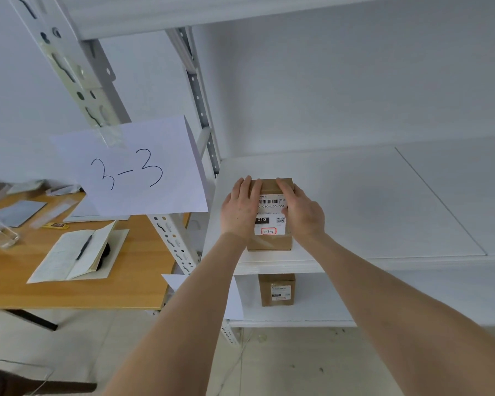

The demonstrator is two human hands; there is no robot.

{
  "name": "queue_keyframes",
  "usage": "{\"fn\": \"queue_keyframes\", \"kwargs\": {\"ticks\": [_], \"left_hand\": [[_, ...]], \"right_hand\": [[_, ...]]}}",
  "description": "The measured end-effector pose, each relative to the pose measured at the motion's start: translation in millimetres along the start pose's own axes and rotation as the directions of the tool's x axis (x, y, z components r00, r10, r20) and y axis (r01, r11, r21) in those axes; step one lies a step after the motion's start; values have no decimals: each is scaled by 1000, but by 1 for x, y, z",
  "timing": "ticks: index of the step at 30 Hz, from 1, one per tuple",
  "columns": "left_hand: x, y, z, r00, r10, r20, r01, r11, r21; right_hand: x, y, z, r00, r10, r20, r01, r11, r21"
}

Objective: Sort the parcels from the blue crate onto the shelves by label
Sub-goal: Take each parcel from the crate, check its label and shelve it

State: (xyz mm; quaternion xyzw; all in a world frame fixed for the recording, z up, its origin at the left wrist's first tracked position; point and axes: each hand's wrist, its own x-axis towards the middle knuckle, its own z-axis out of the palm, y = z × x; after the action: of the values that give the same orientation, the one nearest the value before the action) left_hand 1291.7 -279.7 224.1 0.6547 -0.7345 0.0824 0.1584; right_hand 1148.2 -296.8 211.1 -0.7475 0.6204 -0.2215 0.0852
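Left hand (240, 208): flat along the parcel's left top edge, fingers straight, pressed together, pointing away.
Right hand (302, 211): flat along the right edge, fingers straight, close together.
Parcel: small brown matt cardboard box (269, 242), square-edged, near the front left corner of the smooth white shelf board (383, 201).
Label: white printed sticker (270, 214) facing up; barcode far, red-boxed handwriting near.
Axis: long side runs front to back.
Sign: white paper sheet (137, 170) reading "3-3".

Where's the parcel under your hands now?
Head view, centre: the parcel sits at the left front of the shelf, left hand and right hand on it, right of the 3-3 sign, above a second parcel.
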Motion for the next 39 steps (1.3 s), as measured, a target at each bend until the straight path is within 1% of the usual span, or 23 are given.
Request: {"fn": "queue_keyframes", "kwargs": {"ticks": [11,20,24,28,30,35,39], "left_hand": [[31,-7,12,1000,-18,25,18,1000,18],[30,-8,9,999,-20,25,19,999,29],[31,-5,2,1000,-18,9,17,998,59],[32,0,-7,999,-33,20,32,996,80],[32,3,-12,999,-32,24,30,997,77],[31,32,-21,996,91,-6,-90,993,82],[29,88,-20,971,237,-26,-237,972,0]], "right_hand": [[30,4,10,1000,18,-18,-18,1000,0],[27,0,3,999,32,11,-32,999,-22],[23,-2,-3,994,103,28,-103,995,3],[18,0,-13,983,179,44,-176,982,-71],[14,3,-18,976,208,58,-203,976,-82],[-6,22,-31,970,242,31,-236,964,-121],[-30,57,-53,952,306,-17,-305,941,-147]]}}
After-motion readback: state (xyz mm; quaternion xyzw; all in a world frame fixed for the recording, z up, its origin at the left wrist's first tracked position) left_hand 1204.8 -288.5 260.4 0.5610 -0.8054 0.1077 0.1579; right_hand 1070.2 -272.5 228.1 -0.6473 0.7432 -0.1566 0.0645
